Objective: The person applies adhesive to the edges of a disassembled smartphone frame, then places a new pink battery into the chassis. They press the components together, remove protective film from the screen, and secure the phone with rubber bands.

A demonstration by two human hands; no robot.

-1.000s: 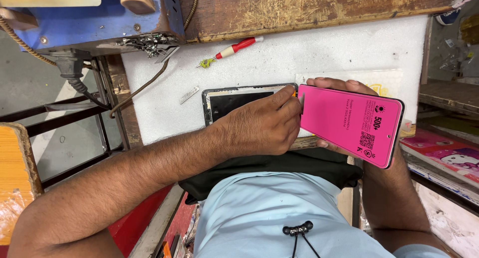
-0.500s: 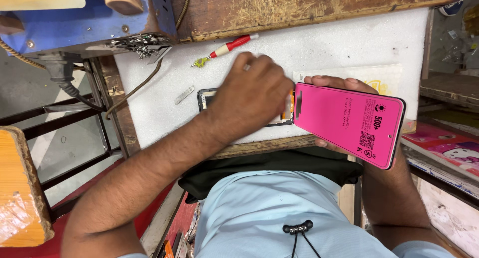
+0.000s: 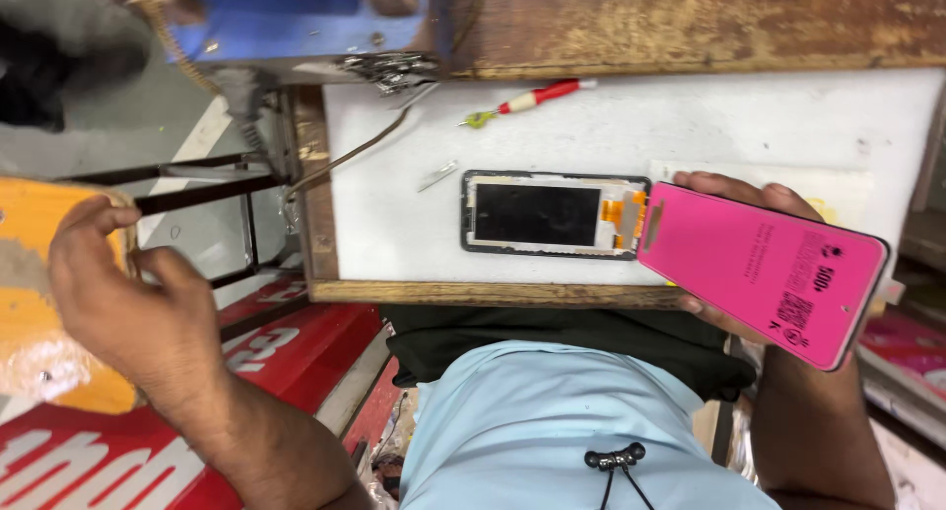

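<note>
Right hand: grips pink phone case by its edges — held tilted over desk's right end
Left hand: off the desk, fingers loosely open, touching orange stool
Phone screen assembly: flat on white desk, just left of case
Red screwdriver: near desk's far edge

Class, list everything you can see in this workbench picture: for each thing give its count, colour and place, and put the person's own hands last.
Flat pink rectangular phone panel: one, pink, held at bench's right edge.
Opened phone frame with dark screen: one, black and white, flat at bench centre.
Red-handled screwdriver: one, red, white and yellow-green, near bench's far edge.
White bench top: one, white, wooden front edge.
Orange stool: one, orange, left of bench.
Left hand: one, at the stool.
Right hand: one, gripping the pink panel.
</note>
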